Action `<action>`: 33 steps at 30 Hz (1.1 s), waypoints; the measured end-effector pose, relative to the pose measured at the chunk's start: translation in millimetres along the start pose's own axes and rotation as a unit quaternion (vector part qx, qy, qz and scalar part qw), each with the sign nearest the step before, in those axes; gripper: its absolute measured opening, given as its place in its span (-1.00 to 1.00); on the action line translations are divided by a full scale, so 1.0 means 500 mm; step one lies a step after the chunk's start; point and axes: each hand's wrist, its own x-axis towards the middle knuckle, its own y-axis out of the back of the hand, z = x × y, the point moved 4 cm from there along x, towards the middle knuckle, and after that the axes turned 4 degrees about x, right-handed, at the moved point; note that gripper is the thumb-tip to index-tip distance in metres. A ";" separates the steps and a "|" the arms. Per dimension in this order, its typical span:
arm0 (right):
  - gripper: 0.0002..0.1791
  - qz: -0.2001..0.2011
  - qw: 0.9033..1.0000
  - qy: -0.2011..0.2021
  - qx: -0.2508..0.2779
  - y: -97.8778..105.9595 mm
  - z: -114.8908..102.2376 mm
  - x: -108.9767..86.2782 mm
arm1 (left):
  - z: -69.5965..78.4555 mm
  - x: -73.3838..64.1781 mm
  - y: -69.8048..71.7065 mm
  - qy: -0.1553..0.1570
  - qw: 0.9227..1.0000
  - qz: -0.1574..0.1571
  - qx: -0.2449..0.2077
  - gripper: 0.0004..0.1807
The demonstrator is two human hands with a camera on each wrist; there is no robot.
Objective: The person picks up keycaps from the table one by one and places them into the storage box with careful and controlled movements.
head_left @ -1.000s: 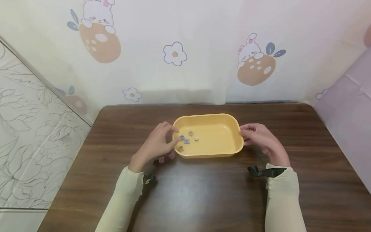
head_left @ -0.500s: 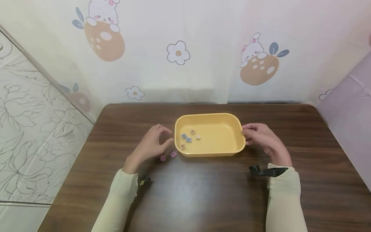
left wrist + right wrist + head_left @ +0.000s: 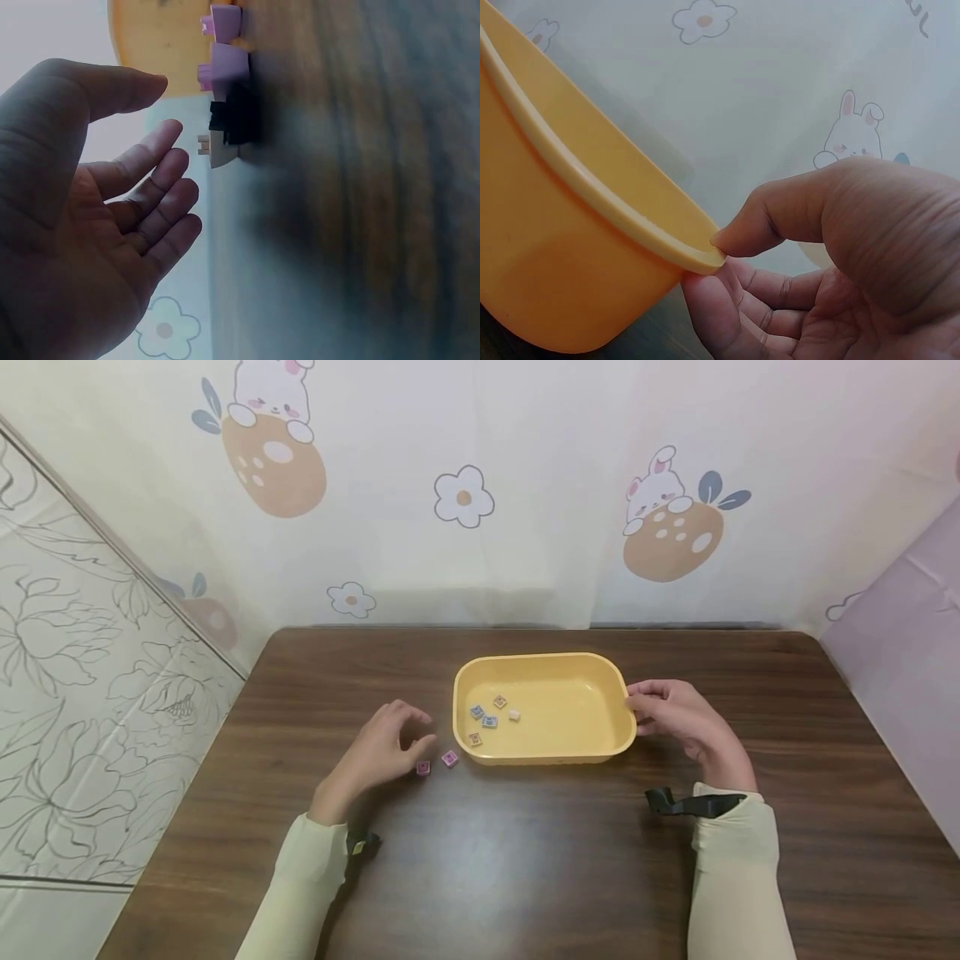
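Note:
My left hand [image 3: 378, 752] hovers low over the table left of the yellow basin [image 3: 543, 761], fingers loosely bent and holding nothing. Two pink keycaps [image 3: 450, 758] lie by its thumb, outside the basin. The left wrist view shows these pink keycaps [image 3: 229, 67] stem up, with a black keycap [image 3: 241, 116] and a beige keycap [image 3: 223, 150] beyond the fingertips; the head view hides those two behind the hand. My right hand [image 3: 678, 718] pinches the basin's right rim between thumb and fingers, as the right wrist view shows.
Inside the basin, toward its left end, lie blue keycaps [image 3: 490, 722], a small white piece [image 3: 514, 715] and orange-brown keycaps [image 3: 500, 702]. A patterned cloth [image 3: 525, 552] hangs behind the brown table [image 3: 525, 860]. A floral panel [image 3: 67, 693] stands at the left.
My left hand has withdrawn from over the basin's left end, down and left to the table beside the keycaps. A blue keycap by its fingertips now lies in the basin. The right hand keeps its hold.

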 end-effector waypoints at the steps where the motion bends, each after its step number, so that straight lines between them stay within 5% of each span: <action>1: -0.42 0.000 1.000 0.000 0.000 0.000 0.001 0.000 | -0.001 -0.001 -0.001 0.000 1.000 0.000 0.000 -0.63; 33: -0.44 0.003 1.000 0.001 0.006 -0.006 0.000 -0.009 | -0.038 -0.018 -0.006 0.031 0.999 -0.008 0.037 -0.61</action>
